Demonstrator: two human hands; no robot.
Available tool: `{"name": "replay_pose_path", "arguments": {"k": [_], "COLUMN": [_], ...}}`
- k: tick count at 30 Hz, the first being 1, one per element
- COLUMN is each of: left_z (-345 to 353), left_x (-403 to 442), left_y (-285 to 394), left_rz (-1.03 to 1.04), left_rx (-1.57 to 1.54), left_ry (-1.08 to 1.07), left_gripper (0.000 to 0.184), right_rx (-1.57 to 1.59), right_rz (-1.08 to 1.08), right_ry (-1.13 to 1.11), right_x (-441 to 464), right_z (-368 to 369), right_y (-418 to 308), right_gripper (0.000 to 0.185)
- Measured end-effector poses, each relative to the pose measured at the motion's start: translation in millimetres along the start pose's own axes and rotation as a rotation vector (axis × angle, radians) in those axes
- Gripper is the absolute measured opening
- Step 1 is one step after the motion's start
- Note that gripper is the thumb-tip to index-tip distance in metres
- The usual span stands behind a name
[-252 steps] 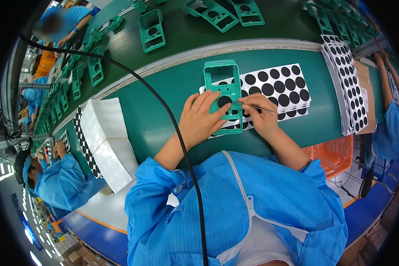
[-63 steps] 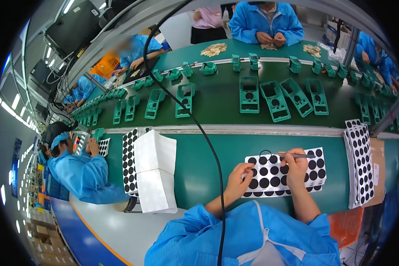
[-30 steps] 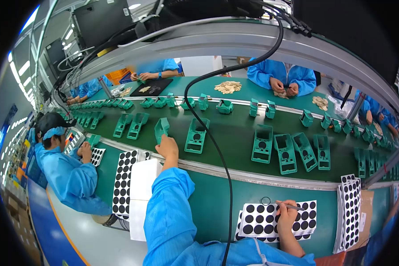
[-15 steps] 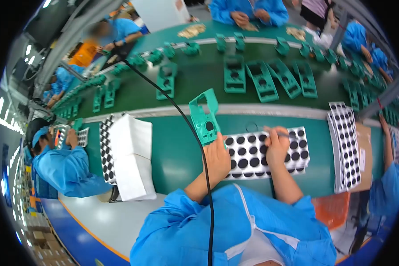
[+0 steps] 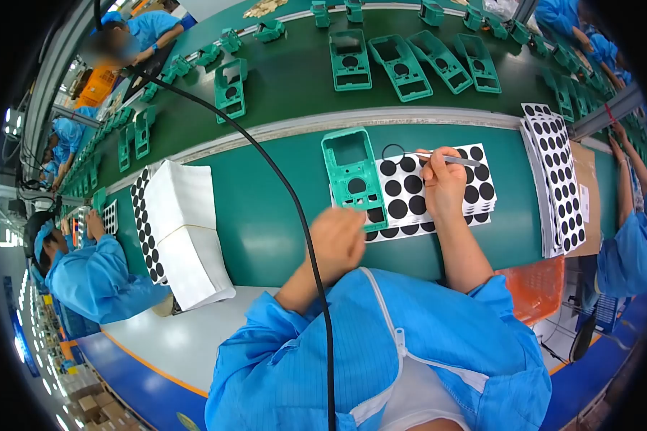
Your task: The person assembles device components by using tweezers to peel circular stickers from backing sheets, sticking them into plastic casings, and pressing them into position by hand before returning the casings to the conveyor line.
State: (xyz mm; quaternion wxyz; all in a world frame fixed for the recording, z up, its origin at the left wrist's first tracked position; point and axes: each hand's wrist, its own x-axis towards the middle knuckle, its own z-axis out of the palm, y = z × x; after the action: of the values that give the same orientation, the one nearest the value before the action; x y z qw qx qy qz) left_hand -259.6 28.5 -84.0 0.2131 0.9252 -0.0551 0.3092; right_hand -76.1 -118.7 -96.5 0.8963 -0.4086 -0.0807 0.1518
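Note:
My right hand (image 5: pixel 444 185) is closed around a pair of silver tweezers (image 5: pixel 453 159) above a stack of white sheets with black round stickers (image 5: pixel 412 184). At the tweezers' tip is a thin black ring (image 5: pixel 384 154). A green plastic housing (image 5: pixel 372 172), with a black disc in its middle, lies over the left end of the sheets. My left hand (image 5: pixel 338 243) is at the housing's lower left corner, smeared by motion. Whether its fingers touch the housing I cannot make out.
Beyond a pale rail, several green housings (image 5: pixel 350 61) lie on a dark green belt. Folded white sheets (image 5: pixel 187 230) stand left, more sticker sheets (image 5: pixel 553 172) right, beside cardboard (image 5: pixel 586 197). A black cable (image 5: pixel 266 154) crosses the view. Co-workers in blue sit around.
The housing has gone from tilted up in my left hand to lying over the sheets. My left hand has drawn back toward its lower end. The whole view has shifted.

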Motion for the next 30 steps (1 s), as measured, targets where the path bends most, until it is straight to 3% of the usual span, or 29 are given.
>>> {"name": "replay_pose_path", "arguments": {"k": [2,4,17,30], "left_z": [-8.8,-7.7,7.4,9.1], "left_x": [3.5,7.5,10.2,8.2], "left_y": [-9.3,-17.0,-29.8,-29.4], "left_rz": [-0.071,-0.276,-0.269,-0.305], "left_rx": [0.022,0.04,0.009,-0.022], "left_ry": [0.001,0.076,-0.016,-0.036], "left_gripper": [0.048,0.057,0.071,0.075], "right_rx": [-0.028,-0.06,-0.362,-0.432], "right_rz": [0.022,0.044,-0.03,-0.015], "right_ry": [-0.048,-0.143,-0.214,-0.225], "right_x": [-9.4,-16.1,-28.8,-30.4], "right_z": [0.7,5.5,26.8,35.0], "right_y": [2.4,3.8,19.3,23.3], "right_gripper": [0.007,0.005,0.008,0.005]}}
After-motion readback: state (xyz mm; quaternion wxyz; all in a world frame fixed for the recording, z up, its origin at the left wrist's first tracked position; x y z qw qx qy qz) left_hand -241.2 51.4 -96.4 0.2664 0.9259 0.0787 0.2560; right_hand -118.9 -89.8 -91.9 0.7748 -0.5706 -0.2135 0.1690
